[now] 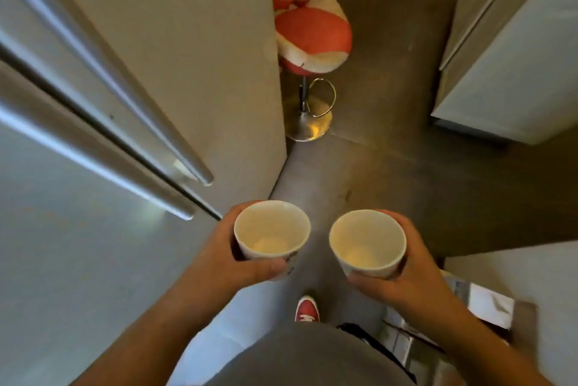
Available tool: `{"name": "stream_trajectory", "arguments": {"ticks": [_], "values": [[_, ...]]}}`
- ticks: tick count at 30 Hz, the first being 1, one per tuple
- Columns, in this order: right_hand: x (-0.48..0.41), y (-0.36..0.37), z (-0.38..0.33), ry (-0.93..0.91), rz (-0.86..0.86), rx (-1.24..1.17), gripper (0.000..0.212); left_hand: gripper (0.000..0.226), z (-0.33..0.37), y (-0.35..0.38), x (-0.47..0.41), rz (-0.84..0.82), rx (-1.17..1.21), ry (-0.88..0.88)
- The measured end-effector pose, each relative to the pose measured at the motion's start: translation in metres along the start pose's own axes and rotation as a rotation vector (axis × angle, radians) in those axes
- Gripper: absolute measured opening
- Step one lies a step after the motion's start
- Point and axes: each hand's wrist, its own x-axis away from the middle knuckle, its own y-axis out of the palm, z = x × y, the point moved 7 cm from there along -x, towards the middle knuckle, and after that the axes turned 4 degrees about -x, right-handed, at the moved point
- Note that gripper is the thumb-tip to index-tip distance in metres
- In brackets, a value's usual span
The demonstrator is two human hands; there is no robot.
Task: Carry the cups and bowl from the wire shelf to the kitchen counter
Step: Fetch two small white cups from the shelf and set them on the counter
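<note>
Two white cups are held upright in front of my body, both empty inside. My left hand (pixel 240 255) wraps around the left cup (pixel 271 230), thumb across its near side, where a printed pattern shows. My right hand (pixel 403 263) grips the right cup (pixel 366 243) from its right side. The two cups are a short gap apart and do not touch. No bowl, wire shelf or kitchen counter is in view.
A steel refrigerator (pixel 93 104) with long bar handles fills the left side. Ahead stands a red-and-white bar stool (pixel 309 41) on a chrome base. A white cabinet (pixel 506 72) is at the right. Dark floor (pixel 391 173) runs between them. Boxes (pixel 453 317) lie at lower right.
</note>
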Motion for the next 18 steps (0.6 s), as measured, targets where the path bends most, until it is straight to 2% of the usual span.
{"name": "stream_trajectory", "arguments": {"ticks": [3, 10, 15, 18], "values": [[-0.005, -0.044, 0.014, 0.038, 0.096, -0.013, 0.083, 0.081, 0.019, 0.03, -0.038, -0.061, -0.046, 0.005], [-0.023, -0.106, 0.035, 0.059, 0.273, -0.023, 0.081, 0.072, 0.05, 0.073, -0.097, -0.136, -0.175, 0.065], [-0.065, -0.143, 0.037, 0.05, 0.378, -0.072, 0.076, 0.072, 0.064, 0.091, -0.141, -0.161, -0.197, 0.039], [-0.102, -0.166, 0.036, 0.043, 0.419, -0.077, 0.076, 0.08, 0.073, 0.102, -0.18, -0.181, -0.23, 0.027]]}}
